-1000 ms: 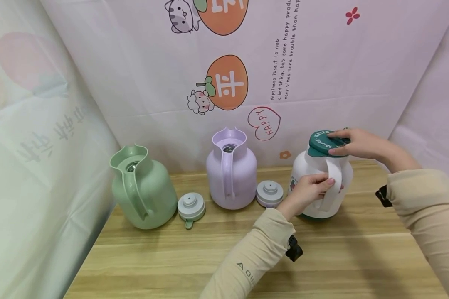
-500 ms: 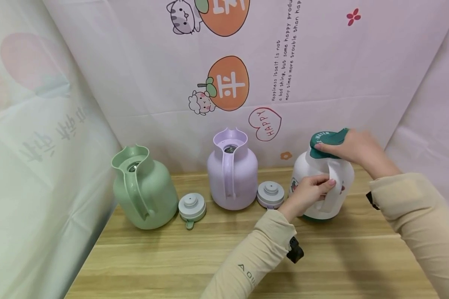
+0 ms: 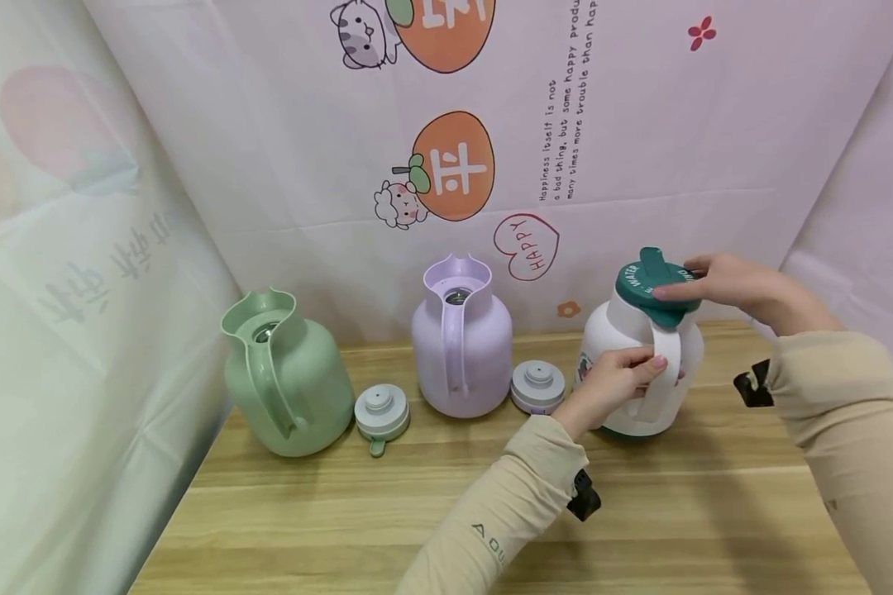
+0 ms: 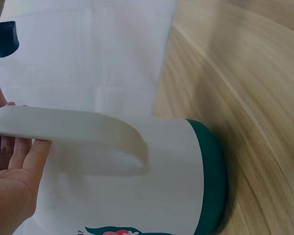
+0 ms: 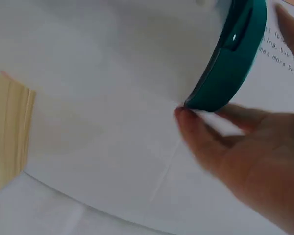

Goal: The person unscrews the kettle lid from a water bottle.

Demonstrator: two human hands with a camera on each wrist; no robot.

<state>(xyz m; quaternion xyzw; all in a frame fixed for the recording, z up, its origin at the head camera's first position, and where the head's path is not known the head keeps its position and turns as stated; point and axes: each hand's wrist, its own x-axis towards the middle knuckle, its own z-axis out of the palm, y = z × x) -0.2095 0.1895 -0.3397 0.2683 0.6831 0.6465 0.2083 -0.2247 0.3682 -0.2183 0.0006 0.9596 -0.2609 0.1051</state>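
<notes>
At the right stands a white thermos jug [image 3: 603, 335] with a green base and a green screw lid [image 3: 666, 291]. My left hand [image 3: 621, 382] grips its white handle [image 4: 68, 123], fingers behind and thumb in front. Over the top, my right hand [image 3: 744, 285] holds the lid from the right side, thumb across its top. In the right wrist view, fingertips [image 5: 186, 115] meet the edge of the lid. A raised tab on the lid points to the back, and a pointed lip faces the handle.
A lilac jug [image 3: 484, 355] and a green jug [image 3: 312, 388] stand lidless to the left. A grey stopper lid [image 3: 539, 376] lies right of the lilac jug, another grey stopper [image 3: 379, 401] beside the green one. A printed cloth [image 3: 305, 149] hangs behind the wooden table [image 3: 327, 512].
The green lid has turned on the jug, its pointed lip swinging from the left to above the handle. My right hand swept inward over it, then back right; my left hand stayed put.
</notes>
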